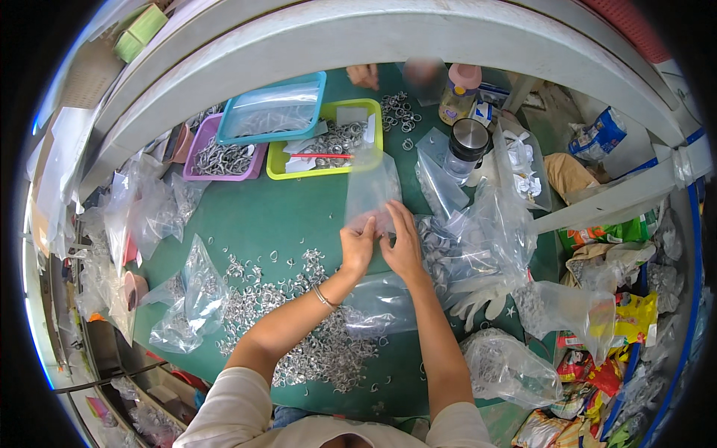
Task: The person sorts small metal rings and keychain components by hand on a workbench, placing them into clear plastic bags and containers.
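Overhead, both hands meet at the middle of the green counter (284, 216), pinching the lower edge of a clear plastic bag (371, 187).

- Bag: stands upright off the counter, long axis running away from the person, its far end toward the yellow-green tray (278, 166). Which end is the mouth, cannot tell. Transparent, thin, slightly creased; the tray and counter show through it. Looks empty.
- Left hand (358, 245): fingers curled, grasping the bag's near left corner. A thin bracelet (323, 297) sits on the wrist.
- Right hand (403, 246): fingers bent over the bag's near right edge, grasping it; just beside the left hand, fingertips nearly touching.
- Small metal rings (321, 343): a wide, silvery loose heap spread on the counter under and to the left of the left forearm.
- More clear bags (463, 246) lie crumpled just right of the hands, some holding metal pieces. A white glove (482, 295) lies near the right forearm.
- Far side: yellow-green tray with metal parts, paper slips and a red pen; purple tray (196, 157) of metal parts to its left; a teal tray (314, 84) stacked partly over both.
- A dark cup with a metal lid (469, 138) stands beyond the crumpled bags, well apart from the hands.
- Another person's hand (364, 75) shows at the far edge.
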Tool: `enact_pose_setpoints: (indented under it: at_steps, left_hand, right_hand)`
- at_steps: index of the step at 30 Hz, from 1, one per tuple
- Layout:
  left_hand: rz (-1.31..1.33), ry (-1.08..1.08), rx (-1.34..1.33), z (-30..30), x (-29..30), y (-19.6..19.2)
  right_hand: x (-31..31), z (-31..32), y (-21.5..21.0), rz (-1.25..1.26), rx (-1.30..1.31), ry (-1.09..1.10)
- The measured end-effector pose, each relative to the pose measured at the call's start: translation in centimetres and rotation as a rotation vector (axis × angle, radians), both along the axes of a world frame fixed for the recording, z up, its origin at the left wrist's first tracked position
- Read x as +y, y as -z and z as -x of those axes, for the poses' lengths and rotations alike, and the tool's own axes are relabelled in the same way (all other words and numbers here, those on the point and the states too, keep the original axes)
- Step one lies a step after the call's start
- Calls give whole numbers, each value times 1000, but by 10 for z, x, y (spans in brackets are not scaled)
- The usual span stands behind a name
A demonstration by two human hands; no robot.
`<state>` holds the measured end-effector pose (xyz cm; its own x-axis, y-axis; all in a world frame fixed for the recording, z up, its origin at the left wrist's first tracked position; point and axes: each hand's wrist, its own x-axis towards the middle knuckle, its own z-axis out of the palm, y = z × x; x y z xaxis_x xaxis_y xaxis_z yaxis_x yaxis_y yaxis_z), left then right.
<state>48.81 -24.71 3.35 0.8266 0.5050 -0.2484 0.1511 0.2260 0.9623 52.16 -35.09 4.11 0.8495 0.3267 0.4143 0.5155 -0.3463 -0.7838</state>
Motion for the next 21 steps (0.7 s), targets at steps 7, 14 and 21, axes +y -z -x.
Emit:
enact_pose_setpoints:
  at_steps: [7, 14, 21]
  left_hand:
    - [60, -141, -72, -6, -10, -12]
    - [-190, 56, -83, -5, -19, -18]
    - [-321, 221, -171, -11, -32, -14]
  right_hand:
    - [-3, -4, 19, 117, 9, 47]
    - [-7, -4, 21, 6, 266, 108]
    - [-13, -6, 30, -177, 422, 277]
